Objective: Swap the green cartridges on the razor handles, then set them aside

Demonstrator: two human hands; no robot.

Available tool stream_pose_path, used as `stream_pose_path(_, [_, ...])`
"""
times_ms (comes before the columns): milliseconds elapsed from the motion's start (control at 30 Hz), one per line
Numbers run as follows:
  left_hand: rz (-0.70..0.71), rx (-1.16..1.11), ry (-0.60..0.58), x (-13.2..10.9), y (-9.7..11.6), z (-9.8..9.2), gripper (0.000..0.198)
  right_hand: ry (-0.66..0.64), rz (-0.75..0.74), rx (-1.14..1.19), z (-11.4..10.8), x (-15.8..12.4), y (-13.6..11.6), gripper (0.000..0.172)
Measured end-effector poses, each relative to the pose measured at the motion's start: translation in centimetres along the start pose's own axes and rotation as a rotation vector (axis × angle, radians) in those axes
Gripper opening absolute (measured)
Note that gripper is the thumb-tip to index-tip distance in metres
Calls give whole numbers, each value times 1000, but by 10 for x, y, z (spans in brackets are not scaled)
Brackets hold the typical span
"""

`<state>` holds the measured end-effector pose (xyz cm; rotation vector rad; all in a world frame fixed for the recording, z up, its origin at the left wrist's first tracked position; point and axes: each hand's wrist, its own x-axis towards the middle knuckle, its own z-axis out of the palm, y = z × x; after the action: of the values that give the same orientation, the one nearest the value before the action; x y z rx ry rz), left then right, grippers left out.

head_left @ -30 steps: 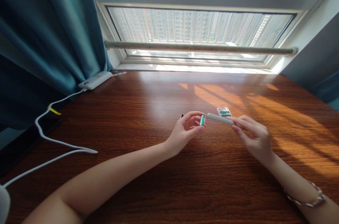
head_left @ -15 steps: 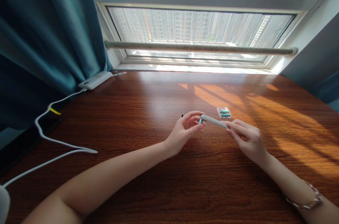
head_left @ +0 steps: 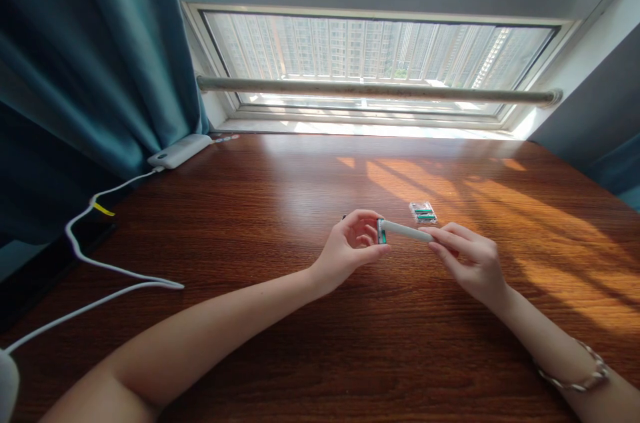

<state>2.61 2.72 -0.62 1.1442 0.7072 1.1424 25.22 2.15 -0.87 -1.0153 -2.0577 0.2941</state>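
Probably a home: curtain [head_left: 105, 43], window [head_left: 370, 46].

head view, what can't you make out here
All in the head view:
- Handle: one end hidden by the right hand.
- Green piece in the left hand: too small to tell whether the handle is fastened to it.
- Clear case: any lettering is too small.
- White object: cut off by the left edge.
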Motion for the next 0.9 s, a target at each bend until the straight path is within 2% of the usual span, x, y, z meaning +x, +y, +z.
stream_pose_path(167, [2, 43, 8, 0, 0, 0, 35, -47, -67, -31, -3, 2, 3, 27])
stream_pose_path(300, [-40, 107, 28, 1, 0, -1, 34, -34, -88, -137, -9, 4, 7, 31])
stream_pose_path(400, [-69, 141, 18, 1, -2, -2, 34, -102, -138, -177, -12, 4, 11, 32])
stream_pose_path(667, [-74, 241, 7, 1, -5, -2, 36, -141, -175, -284, -13, 3, 12, 32])
stream_pose_path(800, [-87, 271, 2, 0, -4, -2, 35, -91, -147, -344, -12, 3, 12, 32])
stream_pose_path(900, [-81, 288, -8, 0, -3, -1, 36, -129, -183, -326, -11, 3, 13, 31])
